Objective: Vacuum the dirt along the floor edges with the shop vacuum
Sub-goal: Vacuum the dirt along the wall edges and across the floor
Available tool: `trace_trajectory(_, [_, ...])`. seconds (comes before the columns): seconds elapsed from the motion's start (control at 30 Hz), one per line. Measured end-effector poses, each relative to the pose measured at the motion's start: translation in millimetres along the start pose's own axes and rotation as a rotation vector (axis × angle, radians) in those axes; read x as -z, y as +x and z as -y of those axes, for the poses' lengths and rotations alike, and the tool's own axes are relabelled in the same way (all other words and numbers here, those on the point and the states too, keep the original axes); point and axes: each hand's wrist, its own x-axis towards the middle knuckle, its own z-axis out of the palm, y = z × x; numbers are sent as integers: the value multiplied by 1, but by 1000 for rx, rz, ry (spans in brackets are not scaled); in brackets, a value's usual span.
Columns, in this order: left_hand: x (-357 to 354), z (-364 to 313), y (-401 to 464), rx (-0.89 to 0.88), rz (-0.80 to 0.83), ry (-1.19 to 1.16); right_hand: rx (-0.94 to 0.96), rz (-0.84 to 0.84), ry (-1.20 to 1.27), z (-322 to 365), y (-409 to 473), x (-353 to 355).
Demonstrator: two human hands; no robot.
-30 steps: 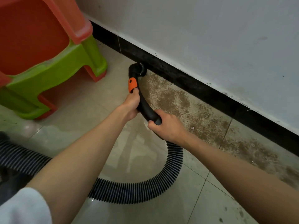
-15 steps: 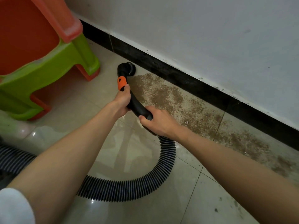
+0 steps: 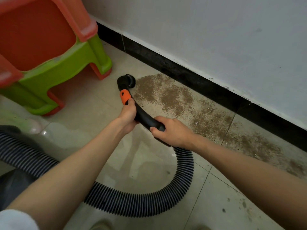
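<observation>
An orange plastic stool [image 3: 38, 30] sits nested over a green plastic stool [image 3: 66, 63] at upper left — their legs rest on the glossy beige tiled floor [image 3: 79, 105]. A white wall [image 3: 207, 30] rises above a black baseboard [image 3: 207, 90].

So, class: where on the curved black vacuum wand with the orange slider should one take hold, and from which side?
Grip the smooth curved black wand between its orange slider and ribbed grey hose, from above, as the left hand and right hand do; its arch rises clear of the floor.
</observation>
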Motion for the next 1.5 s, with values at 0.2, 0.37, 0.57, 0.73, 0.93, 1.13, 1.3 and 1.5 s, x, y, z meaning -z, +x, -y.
trace_trajectory(0.2, [-47,-10,13,-2,151,119,-93,-117,66,-32,5,14])
trace_trajectory(0.37, [-71,-9,22,-16,171,212,-135,-172,104,-50,7,13])
trace_trajectory(0.57, [-58,-9,22,-37,152,230,-141,-158,88,-38,9,4])
trace_trajectory(0.73, [-22,-7,14,-47,77,163,-74,-64,56,-16,10,-6])
trace_trajectory(0.93, [35,7,-5,-51,-160,28,44,94,-5,21,4,-24])
trace_trajectory(1.13, [61,43,-26,-28,-206,72,51,185,94,25,-33,-43])
trace_trajectory(1.3, [50,52,-34,-6,-122,87,29,138,115,16,-53,-40])
trace_trajectory(1.5, [11,27,-32,22,35,71,-36,19,38,1,-39,-17])
